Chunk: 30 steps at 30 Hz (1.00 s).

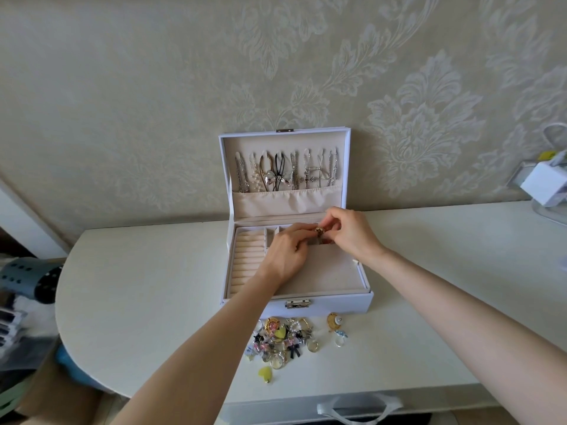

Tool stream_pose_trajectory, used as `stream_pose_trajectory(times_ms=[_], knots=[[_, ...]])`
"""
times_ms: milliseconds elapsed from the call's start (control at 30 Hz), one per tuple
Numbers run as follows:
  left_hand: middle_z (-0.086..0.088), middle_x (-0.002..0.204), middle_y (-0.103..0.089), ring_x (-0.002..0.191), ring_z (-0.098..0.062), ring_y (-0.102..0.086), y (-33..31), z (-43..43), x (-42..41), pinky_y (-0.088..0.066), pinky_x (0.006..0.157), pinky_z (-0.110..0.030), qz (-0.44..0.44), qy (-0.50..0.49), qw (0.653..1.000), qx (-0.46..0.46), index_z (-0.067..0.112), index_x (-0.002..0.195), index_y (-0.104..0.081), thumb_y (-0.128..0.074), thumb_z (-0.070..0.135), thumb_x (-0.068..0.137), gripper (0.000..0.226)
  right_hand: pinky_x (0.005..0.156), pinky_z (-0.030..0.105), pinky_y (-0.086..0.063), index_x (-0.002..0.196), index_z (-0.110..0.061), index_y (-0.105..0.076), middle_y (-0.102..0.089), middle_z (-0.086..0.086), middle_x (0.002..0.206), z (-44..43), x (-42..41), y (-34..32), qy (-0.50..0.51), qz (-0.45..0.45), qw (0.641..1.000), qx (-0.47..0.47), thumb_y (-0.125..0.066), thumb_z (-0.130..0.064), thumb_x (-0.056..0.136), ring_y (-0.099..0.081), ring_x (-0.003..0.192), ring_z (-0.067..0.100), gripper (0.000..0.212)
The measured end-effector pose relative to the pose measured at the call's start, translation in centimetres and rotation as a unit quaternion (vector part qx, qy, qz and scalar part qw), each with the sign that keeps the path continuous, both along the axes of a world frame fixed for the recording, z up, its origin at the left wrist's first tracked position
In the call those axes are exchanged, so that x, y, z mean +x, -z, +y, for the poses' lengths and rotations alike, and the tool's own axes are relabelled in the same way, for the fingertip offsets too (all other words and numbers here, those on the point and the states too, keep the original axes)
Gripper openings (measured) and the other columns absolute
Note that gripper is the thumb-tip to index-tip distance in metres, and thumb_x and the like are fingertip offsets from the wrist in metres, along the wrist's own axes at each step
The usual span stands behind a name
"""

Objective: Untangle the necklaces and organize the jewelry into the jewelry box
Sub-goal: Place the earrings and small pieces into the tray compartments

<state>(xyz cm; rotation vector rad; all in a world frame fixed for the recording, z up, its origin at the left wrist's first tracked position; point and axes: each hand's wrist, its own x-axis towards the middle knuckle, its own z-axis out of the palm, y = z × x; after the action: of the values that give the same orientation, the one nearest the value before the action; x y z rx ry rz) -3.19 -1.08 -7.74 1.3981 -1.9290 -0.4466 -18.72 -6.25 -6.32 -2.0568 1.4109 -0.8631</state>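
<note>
- Your forearms reach over the pile [282,340] of rings and charms on the table [153,286], just before the box [337,302], handy for picking
- Ring rolls [248,259] at the box's left look bare, ready for rings
- Necklaces [285,171] hang apart in the lid, seemingly sorted
- Left hand [287,256] curls its fingertips onto the gold piece [319,230], steadying it over the small back compartments
- Right hand [352,233] pinches the same piece from the other side, likely to seat it
</note>
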Motion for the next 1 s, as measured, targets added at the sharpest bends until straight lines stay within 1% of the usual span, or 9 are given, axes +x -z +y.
stream_pose_trajectory(times_ms=[167,300,367,433,533,633,800,900,1000], knots=[[-0.011,0.123,-0.062,0.111,-0.025,-0.059,-0.2,0.1,0.0,-0.031,0.092,-0.007,0.011,0.003,1.000,-0.005,0.002,0.109,-0.069,-0.035,0.005,0.076,0.047,0.069,0.033,-0.047,0.078,-0.005,-0.068,-0.059,-0.007,0.069,-0.2,0.1,0.4,0.001,-0.007,1.000,-0.027,-0.071,0.004,0.071,-0.056,0.066,0.019,0.012],[-0.009,0.118,-0.065,0.108,-0.023,-0.059,-0.1,0.0,-0.1,-0.035,0.092,-0.011,0.007,0.006,1.000,-0.004,0.002,0.103,-0.071,-0.036,0.006,0.075,0.045,0.065,0.027,-0.037,0.074,-0.006,-0.068,-0.058,-0.002,0.075,-0.5,0.0,0.9,-0.004,0.021,0.999,-0.039,-0.069,0.005,0.071,-0.053,0.071,0.020,0.011],[-0.008,0.111,-0.068,0.103,-0.024,-0.061,0.1,-0.2,-0.1,-0.043,0.092,-0.025,0.004,-0.002,1.000,0.001,0.002,0.098,-0.071,-0.035,0.008,0.074,0.043,0.066,0.025,-0.032,0.074,-0.004,-0.069,-0.058,0.000,0.079,-0.5,0.0,1.1,-0.019,0.062,0.996,-0.063,-0.066,0.007,0.070,-0.052,0.078,0.020,0.012],[-0.006,0.099,-0.070,0.095,-0.027,-0.061,0.4,-0.3,-0.1,-0.046,0.086,-0.036,-0.022,-0.016,1.000,-0.012,0.004,0.095,-0.068,-0.036,0.008,0.073,0.039,0.069,0.025,-0.034,0.077,-0.003,-0.073,-0.059,0.005,0.084,-0.5,0.0,1.2,-0.031,0.091,0.992,-0.081,-0.064,0.007,0.071,-0.052,0.083,0.022,0.014],[0.000,0.098,-0.070,0.098,-0.027,-0.056,0.8,-0.5,-0.1,-0.030,0.079,-0.031,-0.106,-0.067,0.990,-0.061,0.013,0.097,-0.069,-0.040,0.012,0.075,0.036,0.069,0.018,-0.030,0.082,-0.005,-0.075,-0.053,-0.002,0.085,-0.4,-0.2,1.0,-0.012,0.052,0.995,-0.082,-0.067,0.003,0.076,-0.045,0.076,0.014,0.013],[0.002,0.101,-0.069,0.097,-0.026,-0.053,0.9,-0.4,0.0,-0.024,0.075,-0.032,-0.152,-0.095,0.980,-0.088,0.018,0.100,-0.069,-0.041,0.015,0.078,0.036,0.075,0.018,-0.033,0.088,-0.007,-0.075,-0.058,0.003,0.091,-0.7,-0.2,0.9,0.023,0.035,0.996,-0.083,-0.066,-0.001,0.082,-0.049,0.078,0.016,0.013],[0.000,0.099,-0.069,0.095,-0.028,-0.053,0.8,-0.4,-0.1,-0.025,0.075,-0.033,-0.151,-0.095,0.980,-0.084,0.018,0.105,-0.069,-0.041,0.015,0.078,0.039,0.080,0.029,-0.041,0.089,-0.008,-0.073,-0.053,0.010,0.093,-1.0,0.7,0.3,0.037,0.101,0.992,-0.063,-0.064,-0.011,0.085,-0.054,0.094,0.028,0.010],[0.000,0.095,-0.069,0.090,-0.030,-0.053,0.9,-0.5,-0.1,-0.031,0.076,-0.037,-0.144,-0.090,0.982,-0.080,0.019,0.104,-0.072,-0.039,0.015,0.078,0.042,0.074,0.027,-0.040,0.087,-0.013,-0.071,-0.056,0.009,0.096,-1.0,1.3,0.0,0.046,0.130,0.988,-0.062,-0.065,-0.016,0.084,-0.055,0.097,0.027,0.007],[0.000,0.092,-0.069,0.088,-0.030,-0.054,1.0,-0.5,-0.1,-0.033,0.075,-0.038,-0.144,-0.092,0.982,-0.084,0.019,0.100,-0.073,-0.027,0.024,0.077,0.052,0.069,0.027,-0.037,0.090,-0.015,-0.069,-0.056,0.006,0.100,-0.6,1.6,0.1,0.042,0.170,0.982,-0.072,-0.063,-0.017,0.085,-0.052,0.103,0.024,0.009]])
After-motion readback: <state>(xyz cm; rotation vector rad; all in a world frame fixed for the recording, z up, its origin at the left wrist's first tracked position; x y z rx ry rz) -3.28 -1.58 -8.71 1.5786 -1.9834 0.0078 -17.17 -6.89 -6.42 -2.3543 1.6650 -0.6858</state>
